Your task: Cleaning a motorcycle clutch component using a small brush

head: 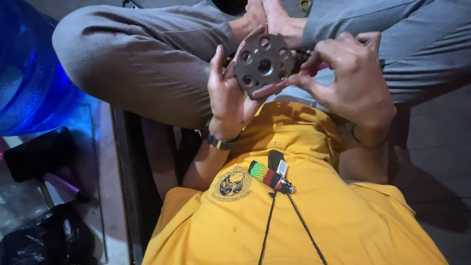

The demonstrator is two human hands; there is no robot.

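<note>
left hand [226, 93]: raised before the chest, palm turned inward, thumb held upright, fingers curled around a held part | right hand [351, 81]: raised alongside, fingers bent, thumb and forefinger pinched together | forearms: drawn in close, wrists bent | legs: crossed

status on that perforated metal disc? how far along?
Done: nothing on the disc shows as finished. In hand: the left hand holds the round grey disc upright over the lap, and the right hand presses a pink-handled tool to its lower edge. Left: cannot tell; the tool's tip is hidden and no other parts show.
</note>
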